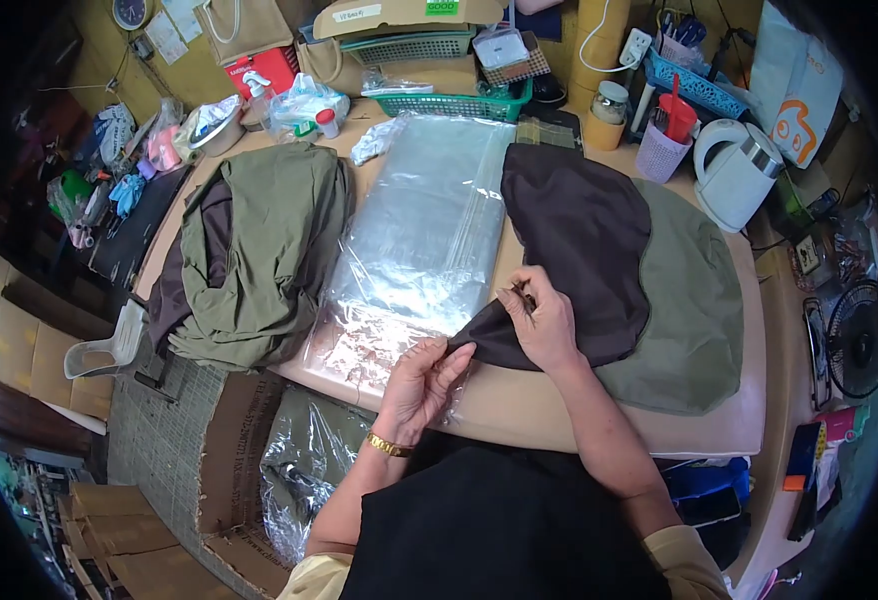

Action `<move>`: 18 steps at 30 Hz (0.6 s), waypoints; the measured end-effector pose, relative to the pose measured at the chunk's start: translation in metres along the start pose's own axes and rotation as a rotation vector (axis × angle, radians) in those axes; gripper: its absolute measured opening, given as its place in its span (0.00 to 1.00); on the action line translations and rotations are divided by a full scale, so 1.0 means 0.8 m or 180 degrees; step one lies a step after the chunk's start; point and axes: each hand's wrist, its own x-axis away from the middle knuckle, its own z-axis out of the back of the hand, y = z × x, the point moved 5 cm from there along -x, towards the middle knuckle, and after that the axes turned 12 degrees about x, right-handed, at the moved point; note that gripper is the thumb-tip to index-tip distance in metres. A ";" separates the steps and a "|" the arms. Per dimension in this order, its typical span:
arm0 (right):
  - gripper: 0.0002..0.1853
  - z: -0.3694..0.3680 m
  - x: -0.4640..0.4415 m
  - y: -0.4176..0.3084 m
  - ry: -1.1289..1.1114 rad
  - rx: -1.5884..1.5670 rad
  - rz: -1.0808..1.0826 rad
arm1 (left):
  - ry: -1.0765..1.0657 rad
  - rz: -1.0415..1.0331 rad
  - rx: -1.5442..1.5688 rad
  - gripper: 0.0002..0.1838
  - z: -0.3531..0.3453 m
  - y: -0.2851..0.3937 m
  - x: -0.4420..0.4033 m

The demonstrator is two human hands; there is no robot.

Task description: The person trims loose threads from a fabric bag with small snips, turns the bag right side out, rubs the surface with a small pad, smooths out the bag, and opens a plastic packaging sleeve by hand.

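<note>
A dark brown and olive fabric piece (pixel 584 240) lies flat on the right half of the table, its olive part (pixel 694 300) on the outer side. My left hand (pixel 424 385), with a gold band at the wrist, pinches the pointed near corner of the dark cloth. Slightly higher and to the right, my right hand (pixel 544 320) grips the same cloth's edge between curled fingers. Directly left of both hands is a stack of clear plastic bags (pixel 419 220). A heap of olive and dark fabric (pixel 269 240) rests on the table's left side.
Green baskets (pixel 449 105), a white kettle (pixel 734 175), a lilac cup (pixel 662 152) and a jar (pixel 609 105) line the back of the table (pixel 559 395). Below its front edge stands a cardboard box (pixel 239 450) with plastic-wrapped olive fabric (pixel 309 450). A fan (pixel 856 335) is at far right.
</note>
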 end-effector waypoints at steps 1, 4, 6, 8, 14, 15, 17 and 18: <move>0.17 0.006 0.000 -0.006 -0.0099 0.0293 -0.0071 | -0.0028 0.0118 0.0038 0.07 0.001 -0.001 0.002; 0.25 0.012 0.003 -0.015 -0.0301 0.0694 -0.0066 | -0.0314 0.0257 0.0144 0.08 -0.004 -0.003 0.010; 0.22 0.013 0.003 -0.024 -0.0343 0.0650 -0.0085 | -0.0570 0.0258 0.0227 0.09 -0.015 -0.004 0.019; 0.16 0.023 0.004 -0.052 -0.0404 0.0866 0.0270 | -0.0684 0.0069 -0.0112 0.12 -0.033 -0.001 0.028; 0.12 0.054 0.022 -0.115 -0.0502 0.1127 0.0633 | -0.0988 -0.0046 -0.0048 0.09 -0.039 -0.004 0.031; 0.13 0.057 0.026 -0.119 -0.0475 0.1223 0.0739 | -0.1059 -0.0042 0.0042 0.08 -0.038 -0.005 0.030; 0.14 0.057 0.033 -0.127 -0.0310 0.1316 0.0830 | -0.1023 -0.0088 -0.0027 0.09 -0.039 -0.008 0.031; 0.14 0.055 0.035 -0.130 -0.0306 0.1327 0.0833 | -0.0976 -0.0154 -0.0107 0.09 -0.039 -0.009 0.031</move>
